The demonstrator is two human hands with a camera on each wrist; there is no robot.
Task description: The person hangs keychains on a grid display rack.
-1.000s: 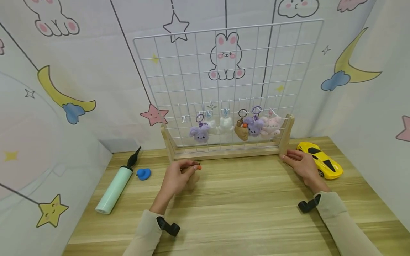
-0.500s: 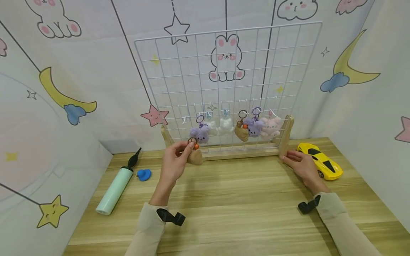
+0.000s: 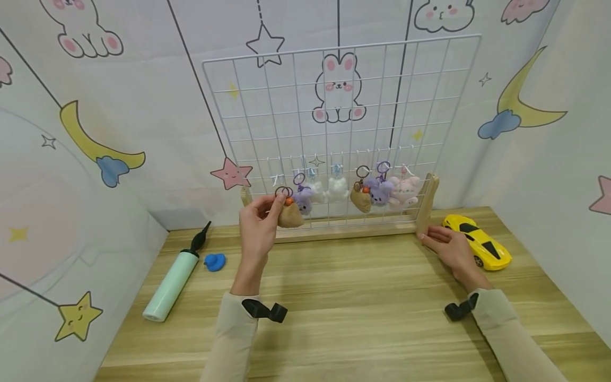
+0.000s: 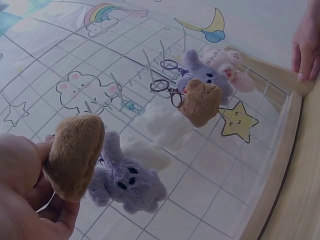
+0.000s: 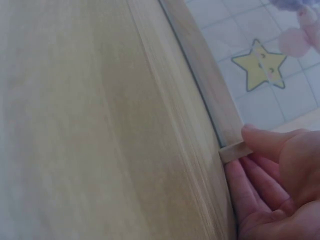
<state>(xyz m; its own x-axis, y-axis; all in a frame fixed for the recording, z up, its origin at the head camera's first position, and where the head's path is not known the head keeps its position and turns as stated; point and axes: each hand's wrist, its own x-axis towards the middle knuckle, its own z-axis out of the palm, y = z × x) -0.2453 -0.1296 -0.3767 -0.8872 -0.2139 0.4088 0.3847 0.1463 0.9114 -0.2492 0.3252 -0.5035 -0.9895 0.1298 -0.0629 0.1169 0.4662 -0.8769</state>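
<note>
My left hand (image 3: 258, 225) pinches a brown plush keychain (image 3: 290, 216) near its metal ring, before the left end of a white wire grid rack (image 3: 342, 49). In the left wrist view this brown plush (image 4: 75, 155) hangs beside a purple plush keychain (image 4: 131, 182) on the rack. Close to the ring is a bare white hook (image 3: 277, 179). Farther right hang white plush keychains (image 3: 338, 190), another brown one (image 3: 360, 200), a second purple one (image 3: 380, 192) and a pink one (image 3: 403, 191). My right hand (image 3: 453, 249) grips the base of the rack's right wooden upright (image 5: 235, 151) between thumb and fingers.
A yellow toy car (image 3: 477, 240) stands just right of my right hand. On the left of the wooden table (image 3: 353, 302) lie a mint-green hand pump (image 3: 172, 286) and a blue rubber duck (image 3: 215, 261). Printed cloth walls surround the table.
From low over the table, my left hand has risen toward the rack with the brown plush keychain, now partly covering the left purple plush. My right hand has stayed at the wooden upright.
</note>
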